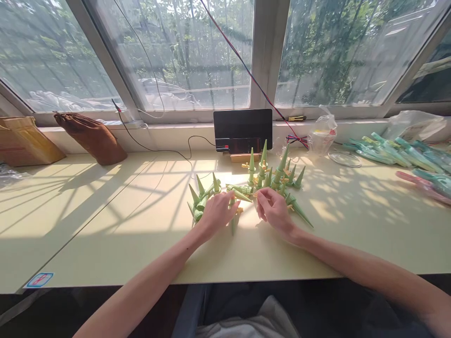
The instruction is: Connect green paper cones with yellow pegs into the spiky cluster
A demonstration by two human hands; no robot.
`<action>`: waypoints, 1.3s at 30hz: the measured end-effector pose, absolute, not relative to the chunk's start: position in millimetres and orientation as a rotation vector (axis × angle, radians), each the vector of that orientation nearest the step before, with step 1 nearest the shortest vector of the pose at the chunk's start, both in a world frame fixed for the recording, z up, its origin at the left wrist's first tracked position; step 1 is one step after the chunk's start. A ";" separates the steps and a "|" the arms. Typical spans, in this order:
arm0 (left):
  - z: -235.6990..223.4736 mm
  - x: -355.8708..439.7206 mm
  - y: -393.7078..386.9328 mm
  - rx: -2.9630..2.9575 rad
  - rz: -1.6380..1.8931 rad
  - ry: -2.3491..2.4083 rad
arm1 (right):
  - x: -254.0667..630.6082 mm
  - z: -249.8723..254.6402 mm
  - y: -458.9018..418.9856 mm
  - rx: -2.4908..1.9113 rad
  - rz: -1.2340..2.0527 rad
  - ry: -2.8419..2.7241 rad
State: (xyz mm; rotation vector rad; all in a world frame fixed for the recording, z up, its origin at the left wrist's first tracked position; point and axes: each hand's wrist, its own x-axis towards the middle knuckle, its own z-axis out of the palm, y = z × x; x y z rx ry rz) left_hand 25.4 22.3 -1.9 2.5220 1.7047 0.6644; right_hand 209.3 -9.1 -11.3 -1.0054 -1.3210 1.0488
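the right hand [274, 206] is drawn into a tight pinch, thumb and forefinger together on a small orange piece [255, 194], the other fingers curled under. the left hand [218, 209] is half curled, back upward, with thumb and forefinger only a little apart; its palm side is hidden, so i cannot tell whether it has hold of anything. just past its fingertips lies a slim green cone [241, 193], point toward the right hand, and below its thumb another green cone [233, 226] points toward the near edge of the table [352, 249].

for work this small, i would steady the green part with the left hand and let the right fingertips do the fine turning, pressing lightly, since the orange bits look easy to bend or drop. lifting the wrists a little would keep the left hand off the left cluster of cones [197, 202] and the right forearm off the long cone [301, 213] lying beside it.

beyond the hands, standing cones [264, 169] crowd close together, and a careless knuckle could topple them. behind them a phone [244, 145] leans before a black tablet [243, 123]; a thin black cable [169, 151] runs in from the left, best left slack.
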 end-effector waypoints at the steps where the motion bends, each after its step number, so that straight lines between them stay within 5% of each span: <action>1: -2.7 25.4 22.7 2.513 0.658 1.705 | 208.8 -11.6 -9.2 -1.004 1.052 -1.326; 39: 3.6 30.7 20.8 2.186 1.241 1.377 | 206.7 -20.1 -7.6 -1.023 0.969 -1.384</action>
